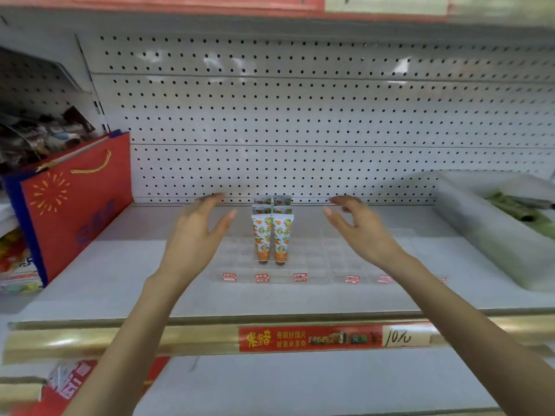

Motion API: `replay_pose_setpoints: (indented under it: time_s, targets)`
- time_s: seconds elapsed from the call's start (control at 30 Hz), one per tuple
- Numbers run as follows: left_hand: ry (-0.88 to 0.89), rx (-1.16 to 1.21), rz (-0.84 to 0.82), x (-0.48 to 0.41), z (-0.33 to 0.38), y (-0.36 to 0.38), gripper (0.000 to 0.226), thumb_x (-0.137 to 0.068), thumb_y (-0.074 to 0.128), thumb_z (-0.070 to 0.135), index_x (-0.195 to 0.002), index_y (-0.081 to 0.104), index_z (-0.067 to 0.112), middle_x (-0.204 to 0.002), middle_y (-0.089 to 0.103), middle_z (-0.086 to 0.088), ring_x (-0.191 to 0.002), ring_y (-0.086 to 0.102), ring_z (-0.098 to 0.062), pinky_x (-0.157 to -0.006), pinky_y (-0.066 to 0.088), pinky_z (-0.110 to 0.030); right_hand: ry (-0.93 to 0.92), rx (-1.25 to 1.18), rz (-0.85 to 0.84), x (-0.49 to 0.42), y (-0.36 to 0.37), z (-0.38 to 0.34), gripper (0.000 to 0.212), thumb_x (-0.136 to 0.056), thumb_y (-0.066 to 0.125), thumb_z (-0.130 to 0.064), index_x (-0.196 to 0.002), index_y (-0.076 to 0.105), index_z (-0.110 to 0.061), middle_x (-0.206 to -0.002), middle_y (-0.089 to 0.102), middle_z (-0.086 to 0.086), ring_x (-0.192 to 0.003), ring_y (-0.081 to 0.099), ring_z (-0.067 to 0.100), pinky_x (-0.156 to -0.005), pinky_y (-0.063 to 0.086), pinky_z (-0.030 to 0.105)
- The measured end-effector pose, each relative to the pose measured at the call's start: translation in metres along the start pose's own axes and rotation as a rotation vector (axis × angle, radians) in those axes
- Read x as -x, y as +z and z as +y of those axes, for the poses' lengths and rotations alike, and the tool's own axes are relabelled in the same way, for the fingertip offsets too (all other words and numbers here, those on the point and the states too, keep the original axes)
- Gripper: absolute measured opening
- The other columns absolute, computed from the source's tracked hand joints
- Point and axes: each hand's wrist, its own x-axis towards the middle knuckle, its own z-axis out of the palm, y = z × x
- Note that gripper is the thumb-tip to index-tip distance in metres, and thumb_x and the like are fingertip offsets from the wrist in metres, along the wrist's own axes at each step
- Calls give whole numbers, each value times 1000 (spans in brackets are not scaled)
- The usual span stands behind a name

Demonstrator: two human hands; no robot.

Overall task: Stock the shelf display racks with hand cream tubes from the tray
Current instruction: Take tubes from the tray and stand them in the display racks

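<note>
Several hand cream tubes (272,235) with an orange fruit print stand cap-down in two short rows inside a clear display rack (237,259) on the white shelf. A second clear rack (354,259) sits just to its right and looks to hold nothing. My left hand (198,232) hovers left of the tubes, fingers spread and holding nothing. On the tubes' right, my right hand (357,226) hangs with loosely bent fingers, also holding nothing. Neither hand touches the tubes. A translucent tray (480,232) with green-patterned tubes (522,210) rests at the far right of the shelf.
A red gift bag (75,205) with a gold cord handle leans at the shelf's left end, with packaged goods behind it. Pegboard (300,115) forms the back wall. Small red price tags (261,277) line the racks' front. A gold shelf rail (120,337) carries a red label.
</note>
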Motion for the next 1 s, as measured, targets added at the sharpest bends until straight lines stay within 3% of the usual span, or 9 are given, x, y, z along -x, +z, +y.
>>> replay_pose_setpoints:
  time_s: [0.13,0.23,0.33,0.43,0.5,0.7,1.0]
  targets:
    - [129,-241,-28,-1,22,3,54,-94,44,46,-138,41,15,-143,43,-5,-133,33,-25,-108,24,-41,-40,409,-53,16,-36,5,59,-94,36,-52,-143,32,-20,-151,28,-2,-139,26,18,-109,27,36]
    - [176,-376,-102,4,41,16,58,-95,39,48,-144,32,17,-150,32,-3,-139,23,-22,-112,13,-45,-21,619,-93,30,-58,15,65,-92,27,-59,-147,21,-25,-157,13,-4,-144,10,17,-115,12,41]
    - [214,-433,-156,6,59,29,64,-94,30,57,-146,26,20,-153,25,0,-142,17,-19,-113,9,-45,34,727,-106,47,-77,28,67,-92,23,-61,-148,15,-25,-158,7,-3,-145,4,18,-116,6,45]
    - [235,-461,-188,6,81,38,85,-79,7,73,-146,24,23,-154,22,1,-142,14,-19,-113,6,-45,73,772,-100,60,-95,42,69,-91,22,-62,-148,15,-24,-158,7,-2,-145,6,19,-117,7,49]
    - [254,-479,-206,5,97,44,97,-67,-5,72,-147,22,25,-155,20,3,-143,12,-18,-113,4,-45,79,789,-84,66,-107,52,69,-91,22,-62,-148,15,-24,-157,10,-2,-144,8,18,-116,9,50]
    - [278,-544,-238,14,145,75,100,-62,-13,72,-148,15,29,-156,16,6,-143,9,-16,-114,3,-44,116,772,-79,75,-147,92,69,-92,23,-63,-148,13,-25,-156,11,-5,-144,8,17,-115,7,48]
    - [252,-426,-328,29,235,154,103,-59,-11,73,-148,17,27,-156,16,5,-143,8,-15,-114,5,-41,168,730,-103,99,-224,170,68,-92,23,-62,-148,15,-26,-157,11,-4,-144,12,19,-115,10,47]
